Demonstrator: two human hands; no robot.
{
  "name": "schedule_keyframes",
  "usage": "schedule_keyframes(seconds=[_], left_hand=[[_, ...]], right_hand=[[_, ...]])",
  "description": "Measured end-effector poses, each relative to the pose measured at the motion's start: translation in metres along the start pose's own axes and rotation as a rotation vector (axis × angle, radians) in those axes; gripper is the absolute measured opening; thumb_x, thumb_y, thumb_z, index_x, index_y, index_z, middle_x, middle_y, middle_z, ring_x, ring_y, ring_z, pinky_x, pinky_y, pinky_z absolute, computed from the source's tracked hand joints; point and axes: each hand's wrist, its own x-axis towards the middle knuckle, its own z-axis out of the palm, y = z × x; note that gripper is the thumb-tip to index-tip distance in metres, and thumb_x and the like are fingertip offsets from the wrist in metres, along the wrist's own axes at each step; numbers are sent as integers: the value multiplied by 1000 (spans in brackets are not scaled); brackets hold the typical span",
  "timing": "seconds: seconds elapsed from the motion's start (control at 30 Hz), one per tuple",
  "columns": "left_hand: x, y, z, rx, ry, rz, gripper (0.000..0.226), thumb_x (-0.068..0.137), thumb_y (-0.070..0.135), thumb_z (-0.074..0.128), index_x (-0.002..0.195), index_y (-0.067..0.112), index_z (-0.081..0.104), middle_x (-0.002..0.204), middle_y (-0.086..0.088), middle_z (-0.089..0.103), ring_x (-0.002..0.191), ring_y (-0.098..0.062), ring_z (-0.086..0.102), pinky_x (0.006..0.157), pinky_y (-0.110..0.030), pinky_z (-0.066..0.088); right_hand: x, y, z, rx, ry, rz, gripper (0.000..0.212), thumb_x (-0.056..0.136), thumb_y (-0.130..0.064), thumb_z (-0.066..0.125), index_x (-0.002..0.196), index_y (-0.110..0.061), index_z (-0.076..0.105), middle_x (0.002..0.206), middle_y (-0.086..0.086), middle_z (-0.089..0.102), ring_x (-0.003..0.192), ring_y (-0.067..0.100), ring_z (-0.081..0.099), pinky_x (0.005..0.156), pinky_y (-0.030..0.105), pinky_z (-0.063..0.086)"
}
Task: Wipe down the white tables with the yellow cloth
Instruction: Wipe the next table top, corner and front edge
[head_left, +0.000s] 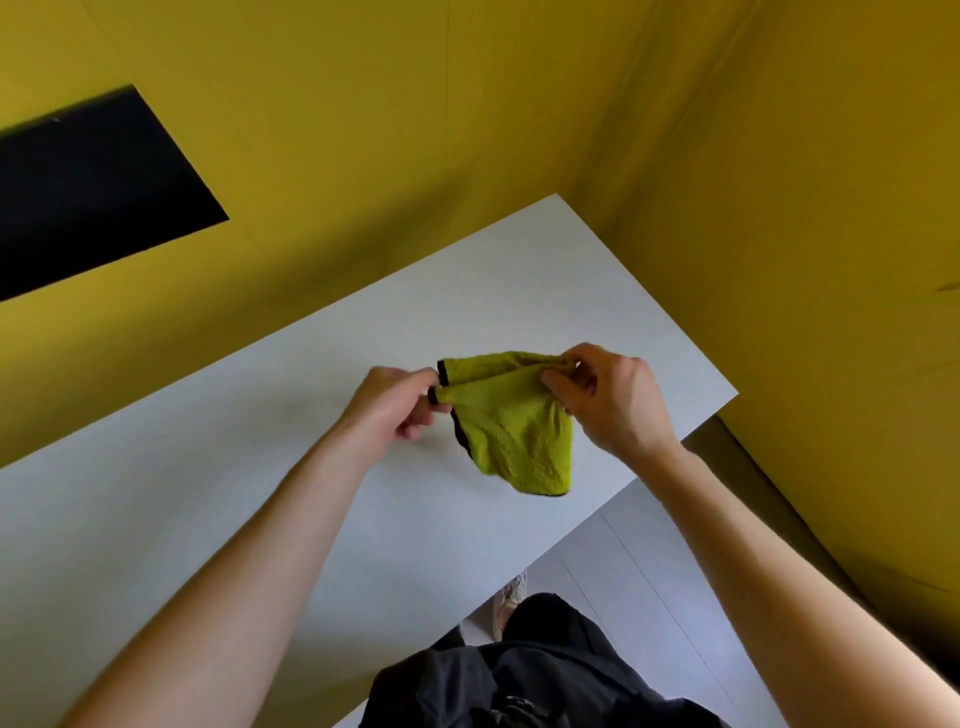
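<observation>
A yellow-green cloth (511, 426) with a black hem hangs between both hands, just above the white table (260, 441). My left hand (397, 405) pinches the cloth's left corner at the black edge. My right hand (610, 400) pinches the opposite top corner. The cloth sags in a loose fold, its lower tip near the tabletop close to the table's near edge.
Yellow walls (415, 130) close in the table at the back and right, meeting at a corner by the table's far end. A dark rectangular opening (88, 192) sits in the left wall. Below are the grey floor (623, 571), my dark trousers and a shoe (509, 597).
</observation>
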Motion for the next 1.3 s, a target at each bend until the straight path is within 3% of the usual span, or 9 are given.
schedule_keyframes(seconds=[0.13,0.3,0.47,0.6,0.73,0.87,1.13,1.2,1.3], left_hand=[[19,25,-4,94,86,127,41,102,33,65,136,13,53,94,-8,83,73,-22,77,63,-33,56],[51,-26,-11,703,235,280,43,102,43,66,138,22,55,118,3,72,115,-25,67,97,-40,55],[101,-76,-18,1192,386,654,51,106,42,58,150,16,55,156,-14,52,148,-36,45,115,-55,43],[141,-84,-26,1279,504,674,61,111,48,43,164,18,39,174,-17,30,163,-37,25,130,-63,20],[150,-98,-29,1310,601,630,70,112,54,30,171,16,27,179,-13,21,167,-33,17,132,-61,12],[144,-97,-27,1338,633,638,72,112,54,28,172,15,24,181,-12,17,168,-30,11,132,-61,12],[145,-101,-27,1264,691,722,70,110,50,41,170,13,33,180,-10,21,168,-28,14,131,-62,20],[145,-102,-27,1214,692,745,71,109,47,45,168,11,35,179,-11,24,168,-28,17,130,-63,21],[149,-104,-29,1183,715,769,71,106,45,49,164,5,41,177,-14,29,166,-30,23,129,-65,24]], right_hand=[[50,27,19,-211,-50,90,50,101,-27,69,148,-16,57,112,5,77,107,33,71,85,41,55],[42,67,79,-286,-161,45,58,103,-35,71,153,-9,56,150,15,61,144,37,53,113,48,50],[43,82,147,-369,-146,-231,69,111,-56,51,169,-21,36,179,6,24,169,27,7,136,54,15],[22,100,179,-411,-146,-269,78,110,-69,35,175,-33,10,183,1,2,169,24,-7,135,60,7],[16,101,175,-426,-175,-370,91,99,-82,47,173,-41,15,183,8,1,169,32,-5,133,64,7],[23,98,178,-447,-187,-381,87,100,-78,47,173,-41,17,183,9,2,169,32,-4,133,65,10],[251,56,185,-460,-30,-120,77,103,-69,33,172,-37,26,182,13,9,168,36,2,133,64,3],[238,35,200,-461,-42,-257,76,102,-64,36,171,-32,29,181,16,11,168,39,4,133,65,4],[195,2,226,-481,-238,-688,74,103,-60,37,171,-31,30,181,16,14,168,38,6,133,64,8]])
